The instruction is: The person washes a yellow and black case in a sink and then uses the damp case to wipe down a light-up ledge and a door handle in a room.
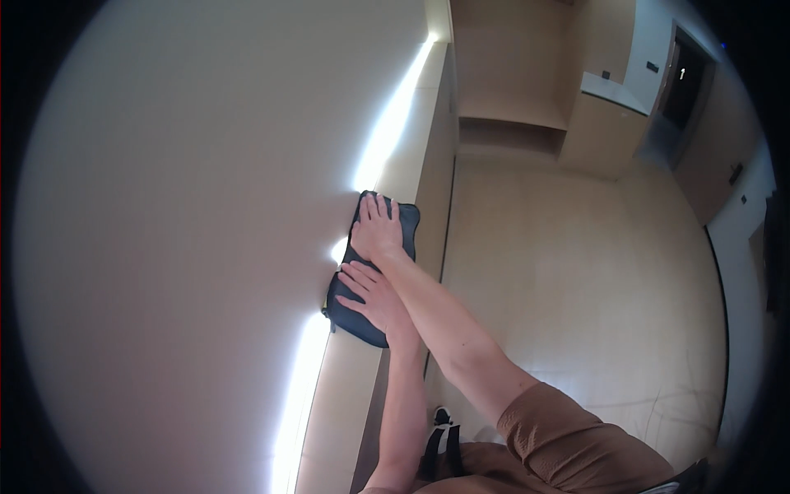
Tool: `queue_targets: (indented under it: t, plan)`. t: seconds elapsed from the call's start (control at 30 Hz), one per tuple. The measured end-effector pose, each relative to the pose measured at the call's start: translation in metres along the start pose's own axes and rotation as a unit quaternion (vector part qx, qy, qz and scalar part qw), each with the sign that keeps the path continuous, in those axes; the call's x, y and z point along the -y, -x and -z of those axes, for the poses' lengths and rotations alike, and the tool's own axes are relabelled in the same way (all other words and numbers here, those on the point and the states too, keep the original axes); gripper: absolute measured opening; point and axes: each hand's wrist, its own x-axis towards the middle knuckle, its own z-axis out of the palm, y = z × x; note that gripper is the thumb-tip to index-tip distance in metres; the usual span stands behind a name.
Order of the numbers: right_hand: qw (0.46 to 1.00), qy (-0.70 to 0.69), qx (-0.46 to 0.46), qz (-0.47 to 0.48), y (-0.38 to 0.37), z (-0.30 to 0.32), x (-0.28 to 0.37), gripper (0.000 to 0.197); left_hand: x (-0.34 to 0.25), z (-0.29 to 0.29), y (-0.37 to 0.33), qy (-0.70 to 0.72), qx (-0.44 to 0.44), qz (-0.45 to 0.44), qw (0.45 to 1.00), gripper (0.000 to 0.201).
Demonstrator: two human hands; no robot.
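Note:
A black zip pouch [410, 221] lies on a narrow light-wood ledge, up against the tall pale panel. My right hand [379, 230] rests flat on its far half, fingers stretched out and pointing away from me. Nearer to me, my left hand [368, 295] lies spread on the near half of the same pouch, its fingertips close to my right wrist. Both palms face down onto the pouch, and neither hand grips it. A small zip pull or loop hangs at the pouch's near left corner.
A bright light strip [298, 403] runs along the ledge [341, 412] where it meets the pale panel [181, 247]. Right of the ledge lies a light-wood floor [568, 272]. Farther off stand wooden cabinets [601, 136] and an open doorway [685, 90]. My shoe [443, 416] shows below.

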Motion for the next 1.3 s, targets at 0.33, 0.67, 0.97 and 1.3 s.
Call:
queue_targets:
  t: [0.33, 0.67, 0.97, 1.3]
  plan:
    - [1.000, -0.023, -0.010, 0.000, -0.010, 0.010, -0.008, 0.066, -0.013, 0.011, -0.005, -0.027, 0.004, 0.009, 1.000, 0.060]
    - [0.998, -0.062, 0.029, -0.001, -0.010, 0.015, -0.015, 0.068, -0.032, 0.003, -0.010, -0.057, 0.068, 0.073, 0.993, 0.058]
    - [0.996, -0.054, 0.065, 0.032, -0.019, 0.020, -0.019, 0.066, -0.047, 0.018, -0.021, -0.059, 0.098, 0.118, 0.986, 0.057]
    - [0.994, -0.053, 0.087, 0.030, -0.030, 0.022, -0.024, 0.067, -0.061, 0.031, -0.031, -0.105, 0.168, 0.147, 0.969, 0.053]
